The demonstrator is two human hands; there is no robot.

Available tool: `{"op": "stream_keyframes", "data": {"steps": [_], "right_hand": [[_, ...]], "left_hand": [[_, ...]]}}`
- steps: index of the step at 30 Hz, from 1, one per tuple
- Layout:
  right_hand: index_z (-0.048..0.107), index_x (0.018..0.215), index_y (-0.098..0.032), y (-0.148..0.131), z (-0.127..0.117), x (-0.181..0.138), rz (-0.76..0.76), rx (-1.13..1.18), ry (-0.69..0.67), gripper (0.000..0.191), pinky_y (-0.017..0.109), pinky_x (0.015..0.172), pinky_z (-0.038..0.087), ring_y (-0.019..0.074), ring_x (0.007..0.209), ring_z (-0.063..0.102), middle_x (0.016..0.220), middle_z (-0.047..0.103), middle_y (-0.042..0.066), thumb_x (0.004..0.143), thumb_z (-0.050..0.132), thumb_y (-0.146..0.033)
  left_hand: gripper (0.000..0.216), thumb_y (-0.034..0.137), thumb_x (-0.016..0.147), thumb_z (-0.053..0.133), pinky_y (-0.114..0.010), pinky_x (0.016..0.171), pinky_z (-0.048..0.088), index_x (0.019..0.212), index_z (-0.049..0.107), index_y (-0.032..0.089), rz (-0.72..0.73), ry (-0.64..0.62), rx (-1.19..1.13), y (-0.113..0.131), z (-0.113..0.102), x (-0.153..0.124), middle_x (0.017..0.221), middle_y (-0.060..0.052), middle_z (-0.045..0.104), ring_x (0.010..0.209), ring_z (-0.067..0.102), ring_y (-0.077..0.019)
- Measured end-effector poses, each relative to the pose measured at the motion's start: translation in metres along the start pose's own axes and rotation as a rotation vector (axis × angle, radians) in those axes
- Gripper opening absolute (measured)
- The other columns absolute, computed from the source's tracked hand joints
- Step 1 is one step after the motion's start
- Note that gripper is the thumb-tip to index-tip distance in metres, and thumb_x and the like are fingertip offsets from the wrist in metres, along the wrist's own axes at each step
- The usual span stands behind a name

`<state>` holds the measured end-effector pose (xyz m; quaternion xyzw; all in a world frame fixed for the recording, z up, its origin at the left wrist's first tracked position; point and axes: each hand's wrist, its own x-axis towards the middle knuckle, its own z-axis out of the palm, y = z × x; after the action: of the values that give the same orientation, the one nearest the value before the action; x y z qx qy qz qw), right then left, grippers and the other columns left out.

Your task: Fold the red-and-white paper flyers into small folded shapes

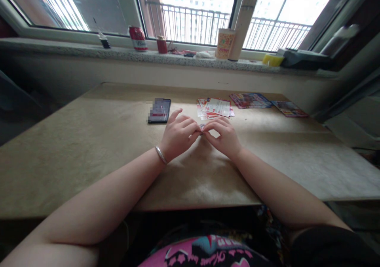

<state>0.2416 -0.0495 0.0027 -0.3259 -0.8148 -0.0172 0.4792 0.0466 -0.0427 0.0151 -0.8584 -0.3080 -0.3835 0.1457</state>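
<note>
Over the middle of the table, my left hand (180, 135) and my right hand (223, 135) meet at their fingertips. Both are closed in a pinch on a small object (202, 127), mostly hidden by the fingers; its kind is too small to make out. A silver bracelet (160, 155) circles my left wrist. Just beyond my left hand lies a phone (160, 111) with its screen lit. Behind my right hand is a loose pile of printed cards (218, 107), the top one white with red marks.
Two groups of colourful cards (251, 100) (290, 108) lie at the table's (89, 140) back right. On the windowsill (184, 59) stand a red can (138, 38), a red jar (162, 44), a patterned paper cup (225, 43), a tall bottle (242, 27) and a yellow roll (272, 60).
</note>
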Motion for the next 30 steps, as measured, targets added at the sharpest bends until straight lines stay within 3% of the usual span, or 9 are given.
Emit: {"op": "stream_keyframes", "data": {"steps": [30], "right_hand": [[0.065,0.081,-0.024,0.0019,0.0,-0.0005,0.02,-0.109,-0.036,0.007,0.036,0.089,0.048,0.0184,0.088,0.061,0.087,0.071,0.0,0.084,0.06,-0.021]], "left_hand": [[0.013,0.025,0.088,0.055,-0.045,0.111,0.029,0.079,0.064,0.023,0.074,-0.025,0.056,-0.0061,-0.0021,-0.0002,0.08,0.002,0.069,0.083,0.06,-0.0153]]}}
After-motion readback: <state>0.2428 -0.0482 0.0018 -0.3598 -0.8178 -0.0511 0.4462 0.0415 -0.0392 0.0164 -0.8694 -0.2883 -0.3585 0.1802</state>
